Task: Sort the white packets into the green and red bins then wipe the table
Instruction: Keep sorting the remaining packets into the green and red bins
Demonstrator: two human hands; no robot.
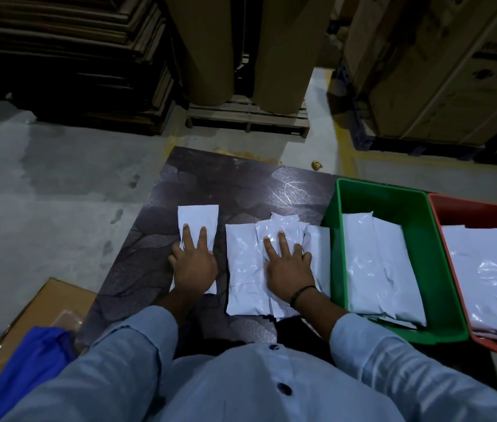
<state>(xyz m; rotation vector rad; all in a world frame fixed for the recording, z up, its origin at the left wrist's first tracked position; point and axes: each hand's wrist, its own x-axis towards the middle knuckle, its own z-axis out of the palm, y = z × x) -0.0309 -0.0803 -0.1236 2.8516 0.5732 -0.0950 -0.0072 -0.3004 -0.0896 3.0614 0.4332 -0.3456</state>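
1. Warehouse floor of grey concrete [43, 184] lies behind the work area, with stacked flat brown cardboard sheets [64, 56], two tall brown paper rolls [210, 50] standing on a wooden pallet [247, 117], and large brown cartons [439, 71] at the right.
2. A dark, stone-patterned table top [235, 184] sits in front of the person, who wears a light blue buttoned shirt [256, 385].
3. A single flat white plastic packet [198, 216] lies alone on the left part of the table. The left hand [193, 266] rests flat on it, fingers straight and spread, gripping nothing.
4. An overlapping pile of white plastic packets [242, 263] lies at the table's middle, just beside the green bin. The right hand [288, 269], with a dark band [302, 292] at the wrist, presses on top of this pile with fingers extended and splayed, closed around nothing.
5. A rectangular green plastic bin [393, 199] stands on the table's right side. It holds several long white packets [375, 269] laid lengthwise and overlapping, and much of its floor is covered.
6. A rectangular red plastic bin [469, 213] stands touching the green one on its right. It holds a layered stack of white packets [484, 269]; the count cannot be told.
7. A crumpled blue cloth [34, 357] lies on a brown cardboard box [43, 300] at the table's lower left.
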